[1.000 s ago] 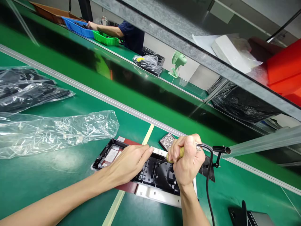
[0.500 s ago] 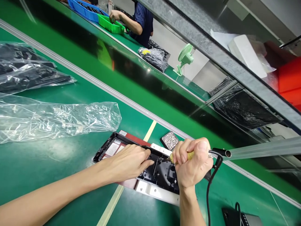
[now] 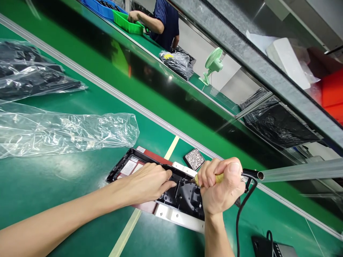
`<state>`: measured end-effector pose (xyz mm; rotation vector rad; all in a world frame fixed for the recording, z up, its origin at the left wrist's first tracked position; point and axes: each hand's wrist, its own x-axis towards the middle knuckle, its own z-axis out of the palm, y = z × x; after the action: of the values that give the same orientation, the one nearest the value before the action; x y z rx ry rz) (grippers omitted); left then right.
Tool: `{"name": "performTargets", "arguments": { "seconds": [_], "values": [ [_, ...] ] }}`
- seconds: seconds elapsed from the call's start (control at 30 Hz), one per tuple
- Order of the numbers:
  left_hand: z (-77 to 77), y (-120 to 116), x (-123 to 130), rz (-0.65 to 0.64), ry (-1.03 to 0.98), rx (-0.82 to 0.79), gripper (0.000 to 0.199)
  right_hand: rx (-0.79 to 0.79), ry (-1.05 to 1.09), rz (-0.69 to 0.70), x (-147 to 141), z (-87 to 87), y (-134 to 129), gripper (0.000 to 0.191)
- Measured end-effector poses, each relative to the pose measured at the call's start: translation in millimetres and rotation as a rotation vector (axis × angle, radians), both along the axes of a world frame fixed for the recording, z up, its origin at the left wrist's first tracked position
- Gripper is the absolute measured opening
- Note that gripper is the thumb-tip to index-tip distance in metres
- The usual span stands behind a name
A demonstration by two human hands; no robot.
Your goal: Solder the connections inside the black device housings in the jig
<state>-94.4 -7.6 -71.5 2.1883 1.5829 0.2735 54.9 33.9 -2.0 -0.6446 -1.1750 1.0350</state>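
Observation:
A long black plastic housing point(image 3: 187, 198) lies open side up, with screw posts and small black fittings inside. My left hand point(image 3: 150, 182) rests across its middle, fingers curled over the far wall and thumb pointing inward; the fingertips are partly hidden. In a closed fist, my right hand point(image 3: 221, 185) grips a soldering iron by its yellow handle point(image 3: 199, 179). The iron's thin metal tip reaches down into the housing, just right of my left thumb. From the top of my fist a black cord point(image 3: 238, 221) loops down. White fixture blocks point(image 3: 178, 216) flank the housing on a reddish base plate point(image 3: 146, 207).
A small black box with a speckled silvery top point(image 3: 194, 159) sits behind the housing. Clear plastic bags point(image 3: 66, 132) lie at left. A metal pole point(image 3: 294, 169) crosses at right, above a black device point(image 3: 276, 246). Across the bench, a person point(image 3: 166, 25) reaches into a green bin point(image 3: 125, 23).
The view has shifted slightly. Both of my hands keep nearly the same place on the housing, and the soldering iron's tip stays inside it.

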Motion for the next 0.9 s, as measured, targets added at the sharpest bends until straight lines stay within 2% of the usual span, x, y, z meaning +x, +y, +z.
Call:
{"name": "performTargets", "arguments": {
  "seconds": [0.67, 0.9],
  "values": [
    [4.4, 3.3, 1.9, 0.004, 0.019, -0.051, 0.042, 0.007, 0.002, 0.016, -0.5, 1.5, -1.0, 0.035],
    [1.1, 2.5, 1.8, -0.002, 0.019, -0.040, 0.043, -0.007, 0.010, 0.029, -0.9, 1.7, -1.6, 0.035]
  ]
}}
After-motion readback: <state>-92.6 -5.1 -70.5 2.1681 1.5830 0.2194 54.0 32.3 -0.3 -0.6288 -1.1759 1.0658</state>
